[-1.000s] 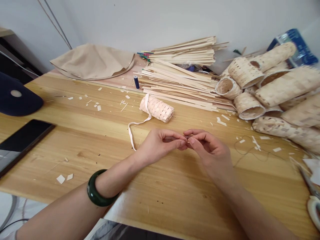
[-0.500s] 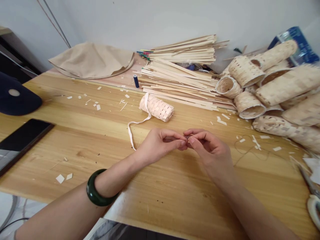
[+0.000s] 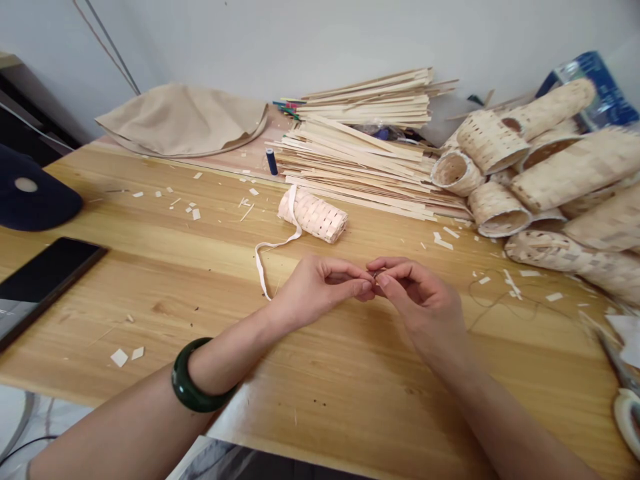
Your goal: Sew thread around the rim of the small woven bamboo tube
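My left hand (image 3: 327, 290) and my right hand (image 3: 425, 293) meet fingertip to fingertip above the table, both pinched closed. A bit of thin dark thread (image 3: 376, 274) shows between the fingertips; whether a needle is there too, I cannot tell. More of the thread (image 3: 487, 308) lies in loose loops on the wood to the right of my right hand. Just beyond the hands lies a small woven wood-strip cylinder (image 3: 320, 217) on its side, with a white ribbon (image 3: 261, 257) looped over it and trailing toward my left wrist.
Thin wood strips (image 3: 355, 160) are piled at the back, beside a blue thread spool (image 3: 271, 162). Woven tubes (image 3: 500, 207) heap up at the right, scissors (image 3: 625, 393) below them. A phone (image 3: 50, 280), a dark cap (image 3: 37, 190) and beige cloth (image 3: 185, 120) lie leftward.
Almost nothing differs. Both hands keep the same pinch in the same place, and the view has shifted very slightly.
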Demonstrator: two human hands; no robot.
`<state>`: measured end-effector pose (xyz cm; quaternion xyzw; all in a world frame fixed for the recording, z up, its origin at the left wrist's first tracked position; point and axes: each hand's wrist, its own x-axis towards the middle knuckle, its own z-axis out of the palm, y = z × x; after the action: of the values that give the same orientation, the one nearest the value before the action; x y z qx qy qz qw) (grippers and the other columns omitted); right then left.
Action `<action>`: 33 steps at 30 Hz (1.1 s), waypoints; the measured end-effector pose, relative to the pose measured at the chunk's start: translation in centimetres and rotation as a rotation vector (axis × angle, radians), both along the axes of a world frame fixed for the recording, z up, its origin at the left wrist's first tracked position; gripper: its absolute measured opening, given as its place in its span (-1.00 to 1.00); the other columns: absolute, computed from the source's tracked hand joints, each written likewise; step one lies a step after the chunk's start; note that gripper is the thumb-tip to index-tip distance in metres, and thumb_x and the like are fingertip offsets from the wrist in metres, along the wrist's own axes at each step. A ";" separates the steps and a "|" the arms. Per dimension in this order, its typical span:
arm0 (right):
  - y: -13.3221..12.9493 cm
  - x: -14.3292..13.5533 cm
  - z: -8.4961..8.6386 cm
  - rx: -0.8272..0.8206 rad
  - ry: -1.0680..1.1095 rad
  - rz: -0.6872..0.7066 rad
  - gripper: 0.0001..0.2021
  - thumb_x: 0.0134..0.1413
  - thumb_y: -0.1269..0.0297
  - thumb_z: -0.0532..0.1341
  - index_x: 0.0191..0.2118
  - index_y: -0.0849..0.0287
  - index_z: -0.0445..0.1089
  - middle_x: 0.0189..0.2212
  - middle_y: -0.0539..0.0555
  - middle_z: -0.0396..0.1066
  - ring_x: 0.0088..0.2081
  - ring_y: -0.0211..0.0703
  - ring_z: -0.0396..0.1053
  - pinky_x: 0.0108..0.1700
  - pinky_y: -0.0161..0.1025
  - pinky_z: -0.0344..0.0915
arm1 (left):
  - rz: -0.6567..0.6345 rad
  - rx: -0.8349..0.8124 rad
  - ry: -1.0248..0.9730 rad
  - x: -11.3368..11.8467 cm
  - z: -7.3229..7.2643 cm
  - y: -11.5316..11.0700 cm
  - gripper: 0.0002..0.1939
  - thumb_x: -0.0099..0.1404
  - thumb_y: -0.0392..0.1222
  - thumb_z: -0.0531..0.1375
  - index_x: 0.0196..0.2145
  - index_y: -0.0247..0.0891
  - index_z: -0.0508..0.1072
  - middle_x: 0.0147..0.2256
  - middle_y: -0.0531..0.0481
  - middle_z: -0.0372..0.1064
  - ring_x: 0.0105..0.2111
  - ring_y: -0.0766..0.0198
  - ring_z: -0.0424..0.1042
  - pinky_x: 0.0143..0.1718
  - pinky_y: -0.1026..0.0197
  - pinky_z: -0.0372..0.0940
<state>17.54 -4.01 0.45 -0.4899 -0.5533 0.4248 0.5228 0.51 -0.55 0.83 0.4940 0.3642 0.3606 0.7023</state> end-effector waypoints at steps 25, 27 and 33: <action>0.1 0.0 -0.3 0.039 -0.013 -0.017 -0.88 0.15 0.35 0.28 -0.42 0.11 0.46 -0.21 0.07 0.49 -0.11 -0.20 0.45 -0.11 -0.28 0.46 | 0.018 -0.039 -0.009 0.2 0.3 -0.1 -0.95 0.15 -0.37 0.34 -0.40 -0.31 0.63 -0.47 0.06 0.61 -0.40 0.36 0.59 -0.23 0.38 0.46; 0.1 0.0 -0.3 0.035 -0.025 -0.018 -0.88 0.15 0.34 0.28 -0.42 0.11 0.46 -0.21 0.07 0.49 -0.11 -0.19 0.45 -0.12 -0.28 0.46 | 0.017 -0.040 -0.007 0.2 0.3 0.0 -0.95 0.15 -0.37 0.34 -0.40 -0.31 0.63 -0.47 0.06 0.61 -0.40 0.36 0.59 -0.23 0.38 0.46; 0.1 -0.1 -0.1 0.030 -0.024 -0.018 -0.88 0.14 0.35 0.28 -0.43 0.11 0.45 -0.23 0.06 0.49 -0.14 -0.20 0.46 -0.13 -0.28 0.47 | 0.014 -0.042 -0.002 0.1 0.4 0.0 -0.96 0.15 -0.36 0.35 -0.39 -0.30 0.63 -0.47 0.07 0.61 -0.40 0.37 0.59 -0.24 0.40 0.45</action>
<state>17.47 -3.92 0.39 -0.4920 -0.5616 0.4058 0.5271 0.59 -0.57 1.19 0.4763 0.3747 0.3584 0.7102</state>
